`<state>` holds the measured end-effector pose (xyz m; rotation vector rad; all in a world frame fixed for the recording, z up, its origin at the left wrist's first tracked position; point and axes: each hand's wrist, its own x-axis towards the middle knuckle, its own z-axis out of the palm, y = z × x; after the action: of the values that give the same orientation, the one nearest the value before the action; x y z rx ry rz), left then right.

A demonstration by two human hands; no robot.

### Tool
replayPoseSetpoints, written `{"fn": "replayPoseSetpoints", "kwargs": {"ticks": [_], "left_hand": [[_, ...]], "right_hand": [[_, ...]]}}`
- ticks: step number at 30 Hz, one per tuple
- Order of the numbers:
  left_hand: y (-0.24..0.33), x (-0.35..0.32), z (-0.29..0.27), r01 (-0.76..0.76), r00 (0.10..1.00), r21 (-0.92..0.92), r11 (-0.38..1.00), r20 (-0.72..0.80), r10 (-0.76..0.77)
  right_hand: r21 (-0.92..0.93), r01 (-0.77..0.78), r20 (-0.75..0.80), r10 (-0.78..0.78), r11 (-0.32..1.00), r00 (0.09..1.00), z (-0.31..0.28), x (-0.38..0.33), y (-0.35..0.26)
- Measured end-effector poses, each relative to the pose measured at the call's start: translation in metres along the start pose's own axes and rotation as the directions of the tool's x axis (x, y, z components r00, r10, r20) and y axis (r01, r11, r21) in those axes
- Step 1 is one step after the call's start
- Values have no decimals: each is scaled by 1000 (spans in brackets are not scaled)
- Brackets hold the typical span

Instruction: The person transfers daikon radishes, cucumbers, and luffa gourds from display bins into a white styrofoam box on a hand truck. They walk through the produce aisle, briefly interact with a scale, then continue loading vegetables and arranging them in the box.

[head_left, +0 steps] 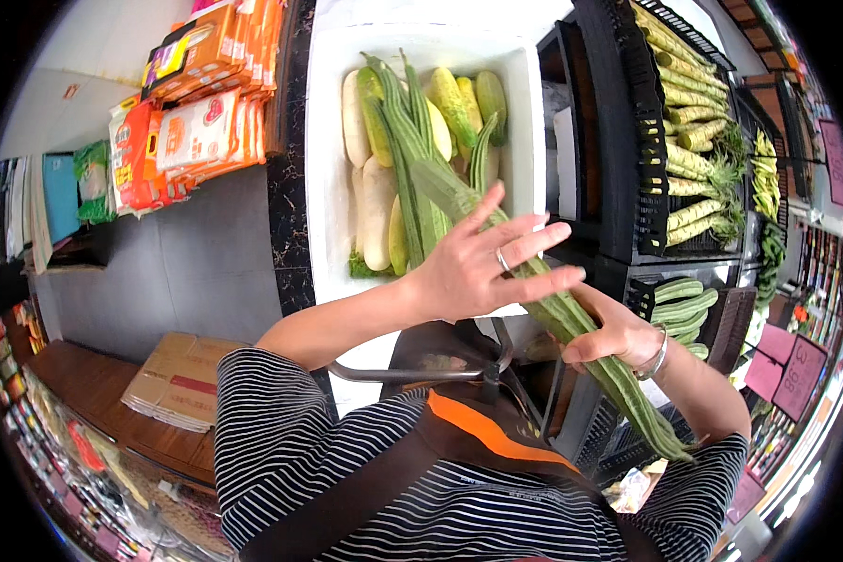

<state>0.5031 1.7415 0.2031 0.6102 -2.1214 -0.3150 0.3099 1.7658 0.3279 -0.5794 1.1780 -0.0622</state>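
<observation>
A long ridge gourd (632, 393) lies slantwise in front of me, one end over the box and the other by my right forearm. My right hand (613, 328) is closed around its lower half, thumb on top. Above its upper half is my left hand (482, 267), fingers spread and a ring on one; whether the palm touches the gourd is hidden. Beyond both hands stands a white foam box (330, 187). It holds white radishes (377, 215), thick yellow-green cucumbers (451, 105) and more ridge gourds (400, 155).
On the right, black crates (648, 140) hold celtuce stems (693, 117) and pale green gourds (686, 307). Orange-and-white packages (197, 136) are stacked at the left, above flattened cardboard (178, 379). A metal bar (412, 373) crosses between me and the box.
</observation>
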Motion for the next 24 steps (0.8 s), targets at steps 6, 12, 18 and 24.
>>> {"fn": "replayPoseSetpoints", "kwargs": {"ticks": [6, 12, 18, 24], "left_hand": [[-5, -10, -40, 171, 971, -74, 982, 182, -156], [-53, -35, -60, 631, 775, -179, 755, 102, -623], [-144, -99, -45, 824, 449, -398, 403, 25, -893], [-168, -107, -36, 977, 212, 5, 212, -53, -976]], "right_hand": [[-115, -140, 260, 165, 984, 951, -4, 33, -27], [247, -25, 393, -76, 969, 916, -6, 106, -63], [153, 59, 191, -88, 987, 978, 8, 161, -36], [246, -25, 136, -9, 969, 991, -8, 153, 35]]}}
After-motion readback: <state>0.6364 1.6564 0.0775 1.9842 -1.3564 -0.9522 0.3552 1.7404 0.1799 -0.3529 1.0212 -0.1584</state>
